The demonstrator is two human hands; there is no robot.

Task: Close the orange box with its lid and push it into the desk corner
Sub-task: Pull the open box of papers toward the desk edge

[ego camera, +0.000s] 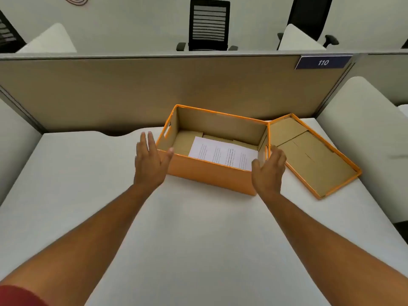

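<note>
One orange box (pixel 209 173) sits open on the white desk (pixel 198 239), a single printed sheet (pixel 223 154) inside. One lid (pixel 309 155) lies upside down just right of it, touching its corner. Two hands flank the box: left hand (pixel 150 162) flat at the left end, fingers spread; right hand (pixel 269 171) at the right end, fingers loosely together, gripping nothing.

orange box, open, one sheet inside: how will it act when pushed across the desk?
The box is probably light: only a paper shows inside. Its thin cardboard walls may flex with the lid off. Broad and low on the smooth desk, it should slide, not tip; an off-centre push would likely turn it.
</note>
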